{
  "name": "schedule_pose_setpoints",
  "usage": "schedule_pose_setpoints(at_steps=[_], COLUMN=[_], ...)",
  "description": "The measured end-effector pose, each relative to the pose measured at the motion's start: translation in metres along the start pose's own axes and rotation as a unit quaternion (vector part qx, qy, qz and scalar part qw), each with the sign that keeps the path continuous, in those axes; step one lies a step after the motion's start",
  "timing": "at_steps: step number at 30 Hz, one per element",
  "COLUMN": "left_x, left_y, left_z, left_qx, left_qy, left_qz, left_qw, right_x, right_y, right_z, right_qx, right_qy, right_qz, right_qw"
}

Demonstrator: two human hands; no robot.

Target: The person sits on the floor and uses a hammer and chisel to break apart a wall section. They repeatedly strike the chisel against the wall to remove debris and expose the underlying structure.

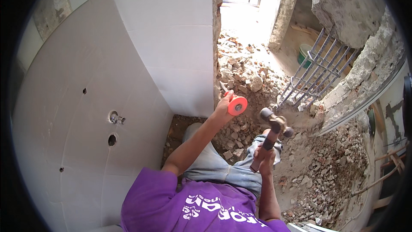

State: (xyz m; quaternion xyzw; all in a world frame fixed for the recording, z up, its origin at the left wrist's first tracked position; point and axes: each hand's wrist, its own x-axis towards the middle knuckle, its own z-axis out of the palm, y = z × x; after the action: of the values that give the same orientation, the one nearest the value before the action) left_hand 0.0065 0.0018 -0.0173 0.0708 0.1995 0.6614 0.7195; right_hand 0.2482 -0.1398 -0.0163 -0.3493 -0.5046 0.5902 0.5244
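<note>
My left hand (222,106) is closed around a chisel with a round orange hand guard (243,102). The struck end shows in the middle of the guard, and the blade points away toward the broken edge of the white tiled wall (180,47). Whether its tip touches that edge I cannot tell. My right hand (266,160) grips the handle of a hammer (277,123) in front of my right knee. The hammer's metal head is raised to the right of the chisel guard, apart from it. My fingers hide part of both handles.
Broken rubble (240,66) covers the floor ahead, with more rubble (326,176) at right. Bare steel bars (315,71) stick out below a concrete chunk (347,8). A green bucket (304,56) stands behind them. A metal pipe fitting (118,119) juts from the left wall.
</note>
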Motion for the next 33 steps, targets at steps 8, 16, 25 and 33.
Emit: schedule_pose_setpoints(at_steps=[8, 16, 25, 33], left_x=[0.016, 0.012, 0.05, 0.023], left_y=[0.012, 0.027, 0.018, 0.032], left_z=[0.016, 0.035, -0.024, 0.01], left_qx=[0.036, -0.021, 0.019, -0.07], left_qy=[0.089, 0.036, 0.038, 0.021], left_qz=[0.036, -0.035, 0.015, -0.024], left_qw=[0.995, 0.999, 0.999, 0.997], right_x=[0.034, 0.061, 0.051, 0.066], right_y=[-0.13, -0.055, 0.012, -0.186], right_z=[-0.01, 0.002, 0.023, 0.01], right_qx=[0.089, -0.002, -0.156, 0.118], right_qy=[0.061, 0.012, -0.046, -0.042], right_qz=[-0.34, -0.475, -0.04, -0.565], right_qw=[0.934, 0.88, 0.986, 0.816])
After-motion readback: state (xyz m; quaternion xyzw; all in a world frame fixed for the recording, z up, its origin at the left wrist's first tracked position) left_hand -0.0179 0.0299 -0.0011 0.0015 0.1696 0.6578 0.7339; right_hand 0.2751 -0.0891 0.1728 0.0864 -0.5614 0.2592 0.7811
